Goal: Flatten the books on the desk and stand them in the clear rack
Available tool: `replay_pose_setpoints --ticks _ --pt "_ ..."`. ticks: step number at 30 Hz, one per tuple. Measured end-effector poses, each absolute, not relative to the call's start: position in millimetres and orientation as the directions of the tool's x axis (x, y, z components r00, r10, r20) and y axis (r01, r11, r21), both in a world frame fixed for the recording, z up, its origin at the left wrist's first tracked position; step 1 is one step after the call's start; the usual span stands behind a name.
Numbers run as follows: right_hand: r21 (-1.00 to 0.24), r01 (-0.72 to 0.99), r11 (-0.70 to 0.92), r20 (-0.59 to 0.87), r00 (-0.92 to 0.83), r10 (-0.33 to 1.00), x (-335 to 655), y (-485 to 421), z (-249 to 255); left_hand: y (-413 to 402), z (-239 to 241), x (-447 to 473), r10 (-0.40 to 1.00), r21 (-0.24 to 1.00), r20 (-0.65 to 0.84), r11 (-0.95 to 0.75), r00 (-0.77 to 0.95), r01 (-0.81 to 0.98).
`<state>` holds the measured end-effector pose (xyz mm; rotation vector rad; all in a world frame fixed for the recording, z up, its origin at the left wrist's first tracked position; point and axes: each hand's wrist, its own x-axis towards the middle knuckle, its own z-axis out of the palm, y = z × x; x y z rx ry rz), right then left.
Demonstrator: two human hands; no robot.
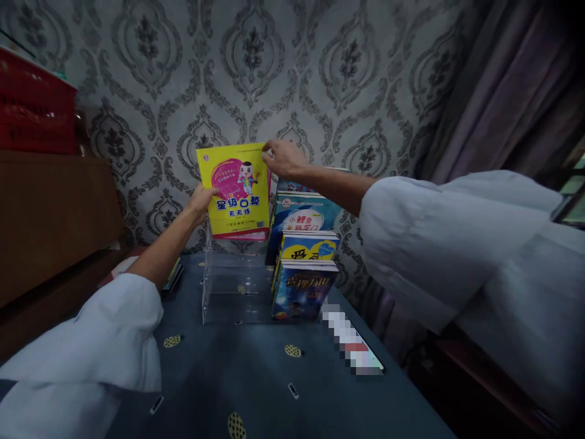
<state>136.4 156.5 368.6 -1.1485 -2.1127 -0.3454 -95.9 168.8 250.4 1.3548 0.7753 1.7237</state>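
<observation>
A yellow workbook with a pink circle and a cartoon figure on its cover stands upright at the back left of a clear tiered book rack. My left hand grips its left edge, thumb on the front cover. At its top right corner my right hand is closed on the edge. Pinkish edges of something show behind the workbook. On the rack's right half stand several books in steps: a dark blue book in front, a yellow-and-blue book behind it, then a teal book.
The rack stands on a table with a dark blue cloth, against a patterned wall. A partly blurred-out phone-like object lies right of it. More books lie at left, near a brown cabinet bearing a red box.
</observation>
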Motion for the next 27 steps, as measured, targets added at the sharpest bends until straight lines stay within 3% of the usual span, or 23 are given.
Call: replay_pose_setpoints --ticks 8,14,27 --pt "-0.250 0.799 0.548 0.654 -0.278 0.704 141.7 147.7 364.8 162.9 249.5 -93.4 0.836 0.815 0.534 -0.548 -0.126 -0.188" --pt "-0.310 0.776 0.550 0.604 -0.286 0.744 144.9 147.1 374.3 160.2 252.1 -88.8 0.840 0.828 0.542 -0.536 -0.009 -0.165" --pt "-0.271 0.779 0.565 0.638 -0.294 0.712 153.4 155.2 369.8 163.9 242.6 -86.8 0.862 0.829 0.503 -0.503 -0.069 -0.246"
